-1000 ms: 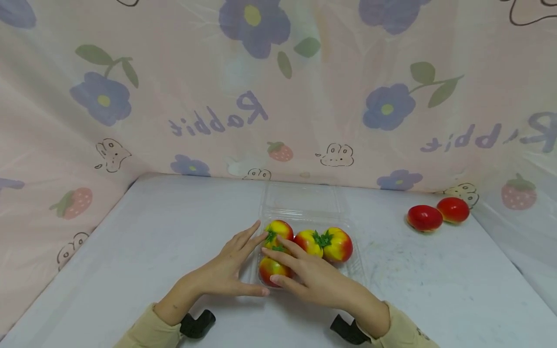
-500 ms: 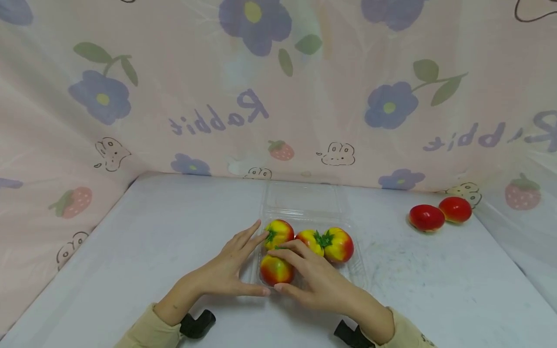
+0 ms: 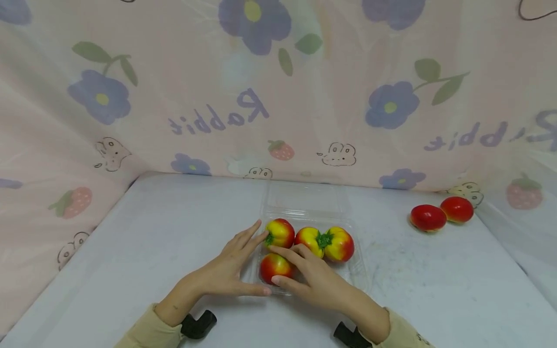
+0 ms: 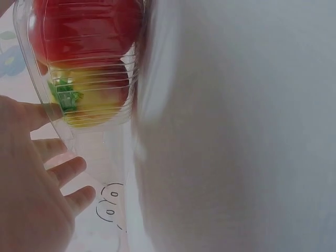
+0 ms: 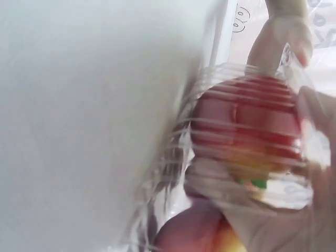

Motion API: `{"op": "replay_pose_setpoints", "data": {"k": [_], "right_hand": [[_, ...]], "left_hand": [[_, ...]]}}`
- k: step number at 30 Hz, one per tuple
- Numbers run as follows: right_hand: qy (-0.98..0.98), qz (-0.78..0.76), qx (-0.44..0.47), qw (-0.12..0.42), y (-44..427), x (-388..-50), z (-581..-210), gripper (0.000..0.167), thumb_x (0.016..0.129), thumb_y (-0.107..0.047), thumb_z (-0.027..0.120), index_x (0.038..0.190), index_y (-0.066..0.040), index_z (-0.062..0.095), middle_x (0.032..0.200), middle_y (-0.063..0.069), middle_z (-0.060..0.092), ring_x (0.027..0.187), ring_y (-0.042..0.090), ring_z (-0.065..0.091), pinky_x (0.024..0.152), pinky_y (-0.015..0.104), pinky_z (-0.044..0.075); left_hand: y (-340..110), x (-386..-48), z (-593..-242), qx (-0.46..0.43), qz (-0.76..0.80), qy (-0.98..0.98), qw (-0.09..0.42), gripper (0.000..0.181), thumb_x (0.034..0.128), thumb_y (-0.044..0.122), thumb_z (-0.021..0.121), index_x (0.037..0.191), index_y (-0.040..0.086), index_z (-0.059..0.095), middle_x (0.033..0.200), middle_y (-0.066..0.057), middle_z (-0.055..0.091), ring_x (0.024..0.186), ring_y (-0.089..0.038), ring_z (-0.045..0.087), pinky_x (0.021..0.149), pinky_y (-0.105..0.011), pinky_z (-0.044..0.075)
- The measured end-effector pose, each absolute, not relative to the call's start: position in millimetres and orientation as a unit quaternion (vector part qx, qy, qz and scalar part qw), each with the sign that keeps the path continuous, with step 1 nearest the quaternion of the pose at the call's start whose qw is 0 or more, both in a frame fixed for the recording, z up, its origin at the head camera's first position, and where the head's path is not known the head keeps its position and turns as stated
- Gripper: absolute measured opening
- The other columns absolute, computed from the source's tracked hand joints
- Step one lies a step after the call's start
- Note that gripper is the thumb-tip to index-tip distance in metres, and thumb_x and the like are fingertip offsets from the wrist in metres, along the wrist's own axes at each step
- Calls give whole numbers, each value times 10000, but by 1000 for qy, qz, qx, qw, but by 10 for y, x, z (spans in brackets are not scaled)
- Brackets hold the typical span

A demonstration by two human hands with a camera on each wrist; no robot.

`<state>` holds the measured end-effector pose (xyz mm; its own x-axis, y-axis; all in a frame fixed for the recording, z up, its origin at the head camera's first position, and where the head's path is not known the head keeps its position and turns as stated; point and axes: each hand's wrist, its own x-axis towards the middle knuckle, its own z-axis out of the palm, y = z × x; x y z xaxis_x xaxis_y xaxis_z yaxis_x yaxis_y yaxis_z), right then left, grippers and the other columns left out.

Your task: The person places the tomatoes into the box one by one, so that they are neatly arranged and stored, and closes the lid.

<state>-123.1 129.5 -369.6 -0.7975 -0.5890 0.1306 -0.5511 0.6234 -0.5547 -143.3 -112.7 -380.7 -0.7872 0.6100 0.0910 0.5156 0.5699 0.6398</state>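
A clear plastic clamshell box (image 3: pixel 358 270) lies with its lid (image 3: pixel 302 198) folded back behind it. Inside are several red-and-yellow toy tomatoes: one at back left (image 3: pixel 282 233), two side by side at the right (image 3: pixel 308 239) with green leafy tops meeting, and one at front left (image 3: pixel 274 267). My right hand (image 3: pixel 322 282) holds the front-left tomato between thumb and fingers; its leafy top does not show. Spread along the box's left side, my left hand (image 3: pixel 222 270) has straight fingers. One left fingertip touches the box rim in the left wrist view. The right wrist view is blurred.
Two red toy fruits (image 3: pixel 428 218) sit together near the white table's (image 3: pixel 183 208) right edge. A printed curtain (image 3: pixel 300 111) rises behind the table and at both sides. Dark curved pieces (image 3: pixel 198 324) are worn at the wrists.
My right fingers have drawn back from over the left tomatoes to the front one. That tomato has turned, showing more red on top. The left hand stays in place.
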Motion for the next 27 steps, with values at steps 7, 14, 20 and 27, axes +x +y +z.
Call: {"op": "replay_pose_setpoints", "data": {"k": [7, 14, 20, 27], "right_hand": [[911, -282, -300, 12, 1320, -1170, -3653, 639, 897, -599, 517, 1450, -294, 417, 1223, -8, 508, 991, 137, 582, 876, 368, 539], [899, -313, -305, -1, 1396, -1152, -3584, 624, 871, -565, 591, 1417, -291, 463, 1335, -33, 481, 1127, 188, 581, 924, 410, 528], [886, -331, -324, -24, 1478, -1152, -3577, 600, 864, -514, 636, 1396, -278, 494, 1386, 2, 457, 1172, 183, 555, 929, 378, 525], [876, -338, -341, -52, 1550, -1142, -3601, 572, 867, -428, 678, 1388, -263, 510, 1463, 54, 397, 1204, 209, 555, 917, 414, 528]], "left_hand": [[-1119, -1437, -3815, 319, 332, 885, 64, 1046, 716, 622, 726, 1539, 232, 213, 1627, 29, -15, 1451, -397, 122, 1053, -722, 211], [-1113, -1437, -3818, 321, 335, 884, 63, 1045, 714, 619, 722, 1539, 224, 216, 1629, -1, 7, 1451, -383, 126, 1061, -712, 214], [-1112, -1439, -3825, 322, 337, 882, 64, 1042, 714, 605, 728, 1538, 223, 218, 1628, -18, 13, 1448, -386, 131, 1048, -721, 227], [-1112, -1439, -3823, 324, 337, 882, 61, 1044, 716, 594, 737, 1538, 213, 219, 1628, -36, 18, 1444, -406, 130, 1055, -725, 204]]}}
